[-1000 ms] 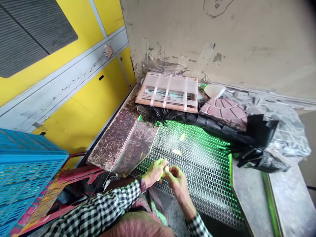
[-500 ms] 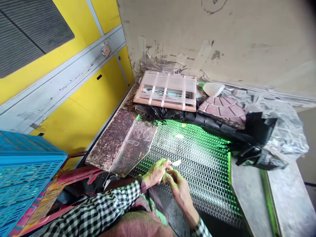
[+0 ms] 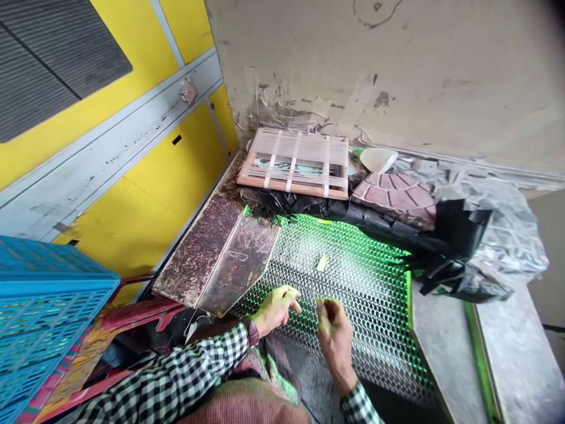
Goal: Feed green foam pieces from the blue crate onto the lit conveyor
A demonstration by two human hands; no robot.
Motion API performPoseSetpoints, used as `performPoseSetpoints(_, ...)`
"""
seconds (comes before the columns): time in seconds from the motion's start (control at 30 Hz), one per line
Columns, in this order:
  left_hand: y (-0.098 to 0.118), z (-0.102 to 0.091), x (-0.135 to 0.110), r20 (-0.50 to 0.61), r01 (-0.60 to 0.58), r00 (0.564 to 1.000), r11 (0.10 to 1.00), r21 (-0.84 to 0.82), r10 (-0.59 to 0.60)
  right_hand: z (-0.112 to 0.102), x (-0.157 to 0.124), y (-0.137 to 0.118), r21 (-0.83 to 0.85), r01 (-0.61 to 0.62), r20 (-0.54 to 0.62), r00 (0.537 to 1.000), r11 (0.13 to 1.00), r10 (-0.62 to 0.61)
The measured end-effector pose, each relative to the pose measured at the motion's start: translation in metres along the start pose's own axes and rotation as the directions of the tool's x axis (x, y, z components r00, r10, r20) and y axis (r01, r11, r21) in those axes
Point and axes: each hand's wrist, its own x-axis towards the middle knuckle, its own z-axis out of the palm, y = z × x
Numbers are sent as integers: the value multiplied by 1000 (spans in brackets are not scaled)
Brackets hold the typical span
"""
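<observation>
My left hand (image 3: 278, 308) hovers over the near left part of a metal mesh belt (image 3: 366, 306), its fingers loosely bent and apart, with nothing visible in them. To its right, my right hand (image 3: 336, 338) is above the mesh with thumb and fingertips pinched together; whatever they hold, if anything, is too small to make out. A small pale yellow piece (image 3: 322, 262) lies on the belt beyond my hands. Farther off, another yellowish piece (image 3: 325, 221) rests near the black plastic edge. Green light shines on the far mesh.
Black plastic (image 3: 384, 221) hangs over the far end of the belt. On top sit a wooden frame wrapped in clear film (image 3: 295, 162), a pale dish (image 3: 378, 159) and a pinkish patterned slab (image 3: 397, 197). Metal plates (image 3: 238, 253) flank the belt. A blue crate (image 3: 57, 318) stands left.
My hands were together around something pale; now they are apart, the right one shifted rightward. The pale pieces lie farther away along the belt.
</observation>
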Motion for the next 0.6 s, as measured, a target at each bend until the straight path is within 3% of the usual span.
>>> performPoseSetpoints(0.1, 2, -3, -2, 3, 4, 1000, 998, -64, -4, -8, -2, 7, -292, 161, 32, 987, 943, -159)
performPoseSetpoints(0.17, 6, -4, -4, 19, -3, 1000, 997, -74, 4, -8, -7, 3, -257, 151, 87, 987, 955, -133)
performPoseSetpoints(0.27, 10, -1, -9, 61, -36, 997, 997, -63, 40, 2, -14, -13, 64, -55, 260, 965, 996, 36)
performPoseSetpoints(0.37, 11, 6, -12, 147, -14, 989, 998, -60, 22, 16, -16, -25, 330, -362, 441, 875, 872, 197)
performPoseSetpoints(0.47, 5, 9, -11, 175, 16, 985, 999, -51, -6, 23, -14, -24, 387, -471, 414, 857, 793, 307)
performPoseSetpoints(0.6, -7, 4, -4, -24, 12, 1000, 997, 73, -11, 18, -6, -14, 312, -469, 335, 868, 827, 366)
